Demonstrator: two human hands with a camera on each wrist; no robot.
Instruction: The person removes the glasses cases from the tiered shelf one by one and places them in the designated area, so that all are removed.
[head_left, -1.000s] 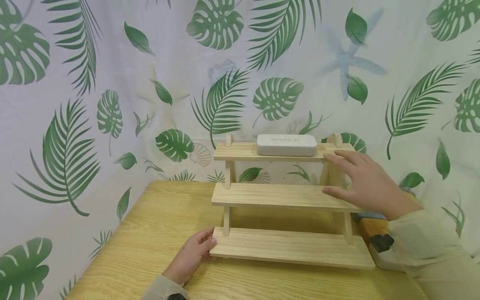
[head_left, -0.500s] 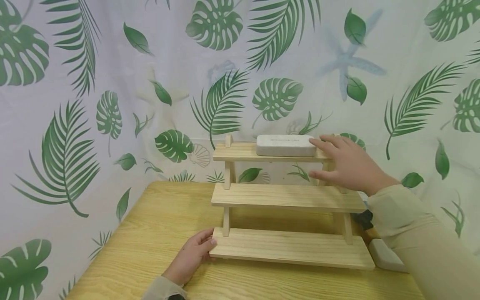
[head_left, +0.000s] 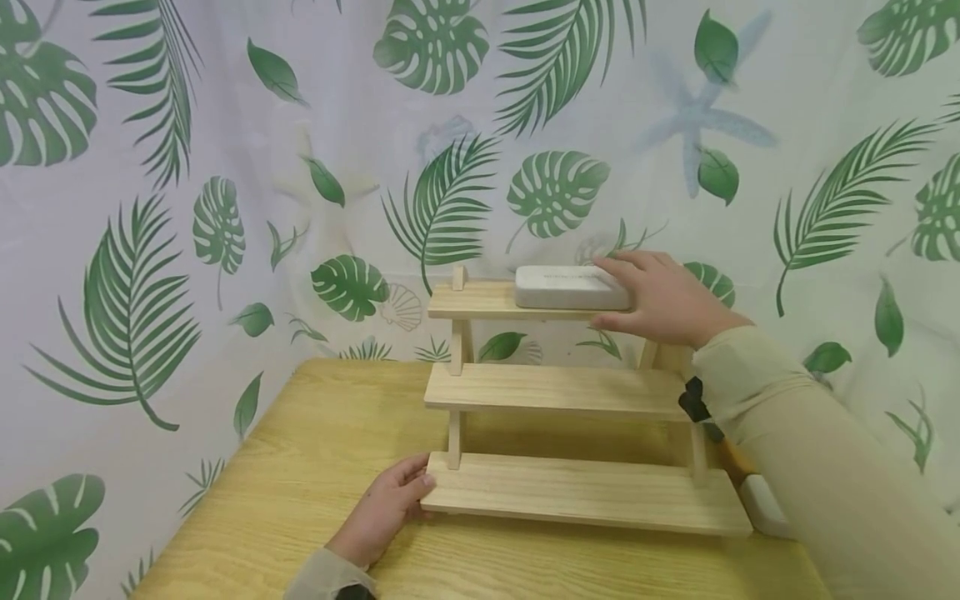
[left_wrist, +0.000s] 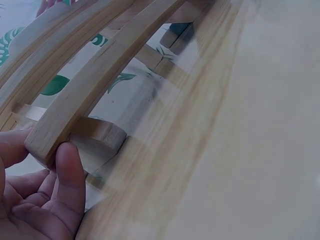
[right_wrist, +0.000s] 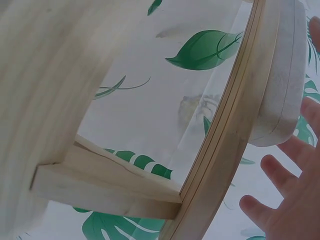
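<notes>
A three-tier wooden display shelf point(head_left: 558, 387) stands on the table. My left hand point(head_left: 386, 508) pinches the left end of its bottom board, with the thumb on one face and fingers on the other in the left wrist view. On the top board lies a white oblong case with rounded corners point(head_left: 558, 287), with small print on its lid that is too blurred to read. Fingers spread, my right hand point(head_left: 663, 296) is at the right end of the case and covers part of it. In the right wrist view, fingertips point(right_wrist: 270, 162) are close to the case end; firm contact cannot be told.
Right of the shelf, partly behind my right sleeve point(head_left: 795, 433), a white rounded object point(head_left: 763, 507) sits on the wood-grain table point(head_left: 300, 467). Something orange point(head_left: 738, 458) shows behind it. A leaf-patterned curtain point(head_left: 247, 150) hangs close behind and at the left.
My right hand has moved left along the top board to the right end of the white case. The left hand keeps its hold on the bottom board, and the case has not visibly moved.
</notes>
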